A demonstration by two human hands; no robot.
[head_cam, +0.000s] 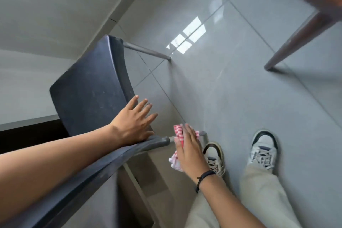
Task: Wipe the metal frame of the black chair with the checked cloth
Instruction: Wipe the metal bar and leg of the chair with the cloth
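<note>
From my remote seat: right hand (188, 146) presses the checked cloth (178, 133) flat-fingered onto the metal frame (203, 135), which runs toward 9 o'clock, under the black chair (88, 87) steadied by the splayed left hand (133, 122).

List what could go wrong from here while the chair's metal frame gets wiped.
1. The black plastic chair looks tilted, steadied only by the flat left hand on its seat edge; it might slip on the glossy grey floor tiles.
2. The right hand presses the red-and-white checked cloth on the grey metal frame tube beside the sneaker; a hanging corner could be stepped on.
</note>
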